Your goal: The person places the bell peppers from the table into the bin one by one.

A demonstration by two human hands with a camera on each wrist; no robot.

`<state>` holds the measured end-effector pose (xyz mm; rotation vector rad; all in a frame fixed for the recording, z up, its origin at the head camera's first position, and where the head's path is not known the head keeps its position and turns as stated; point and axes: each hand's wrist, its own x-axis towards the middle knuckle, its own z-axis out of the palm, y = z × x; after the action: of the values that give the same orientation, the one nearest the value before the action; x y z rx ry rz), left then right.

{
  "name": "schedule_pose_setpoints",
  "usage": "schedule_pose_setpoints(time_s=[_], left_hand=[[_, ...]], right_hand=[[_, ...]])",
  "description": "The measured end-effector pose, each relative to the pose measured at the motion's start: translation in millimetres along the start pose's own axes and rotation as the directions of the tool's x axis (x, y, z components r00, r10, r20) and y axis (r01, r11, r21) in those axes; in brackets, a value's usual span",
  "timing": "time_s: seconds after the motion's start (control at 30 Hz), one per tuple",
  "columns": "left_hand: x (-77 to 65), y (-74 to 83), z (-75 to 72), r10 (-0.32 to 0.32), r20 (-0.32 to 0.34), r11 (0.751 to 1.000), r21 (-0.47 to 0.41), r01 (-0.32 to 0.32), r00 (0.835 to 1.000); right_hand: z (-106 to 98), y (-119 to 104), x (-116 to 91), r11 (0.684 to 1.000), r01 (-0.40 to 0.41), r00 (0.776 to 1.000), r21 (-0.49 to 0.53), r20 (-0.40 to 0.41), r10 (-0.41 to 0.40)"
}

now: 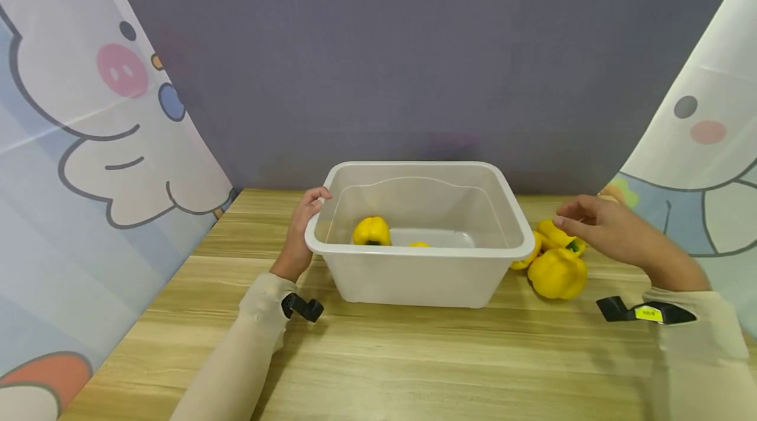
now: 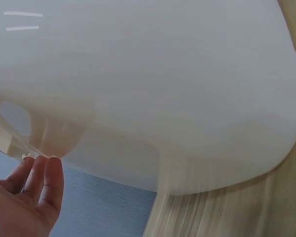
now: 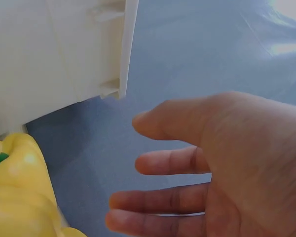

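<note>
A white plastic bin (image 1: 408, 276) stands on the table. My left hand (image 1: 303, 227) holds its left rim, fingertips hooked at the edge; in the left wrist view the fingers (image 2: 52, 185) meet the glossy bin wall (image 2: 163, 89). Inside the bin lies a yellow bell pepper (image 1: 371, 230), and the top of another yellow pepper (image 1: 419, 245) just shows over the front rim. To the right of the bin, my right hand (image 1: 612, 227) hovers with nothing in it, fingers loosely bent. Below and beside it sit several yellow bell peppers (image 1: 558, 274), one with a green stem.
The wooden table (image 1: 414, 368) runs up to a grey back panel (image 1: 384, 66). Printed cartoon cloths (image 1: 94, 165) hang on the left and right sides. A black wrist mount (image 1: 303, 307) is strapped on each sleeve.
</note>
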<state>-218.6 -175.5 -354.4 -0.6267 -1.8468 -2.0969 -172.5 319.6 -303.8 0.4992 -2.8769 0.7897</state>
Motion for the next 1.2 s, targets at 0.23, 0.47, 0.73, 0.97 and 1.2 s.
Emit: schedule_pose_setpoints(time_s=[0.23, 0.47, 0.73, 0.97, 1.2], left_hand=[[0.8, -0.8, -1.7, -0.01, 0.013, 1.0, 0.002, 0.009, 1.0], [1.9, -0.9, -1.6, -0.013, 0.019, 1.0, -0.001, 0.013, 1.0], [1.8, -1.9, -0.9, -0.01, 0.006, 1.0, -0.022, 0.01, 1.0], [1.6, -3.0, -1.8, -0.003, 0.017, 1.0, -0.029, 0.004, 1.0], [1.6, -5.4, -3.9, 0.014, 0.028, 1.0, -0.029, -0.013, 1.0]], right_hand=[[0.4, 4.5, -0.2, 0.999, -0.029, 1.0, -0.021, 0.008, 0.029], [-2.1, 13.5, -2.6, 0.999, -0.032, 0.998, -0.033, 0.045, 0.034], [0.2, 24.1, -4.0, 0.992, -0.107, 0.97, -0.062, 0.211, 0.118], [3.0, 31.5, -5.1, 0.986, -0.123, 0.95, -0.112, 0.274, 0.149], [4.5, 36.6, -5.1, 0.982, -0.145, 0.931, -0.121, 0.318, 0.177]])
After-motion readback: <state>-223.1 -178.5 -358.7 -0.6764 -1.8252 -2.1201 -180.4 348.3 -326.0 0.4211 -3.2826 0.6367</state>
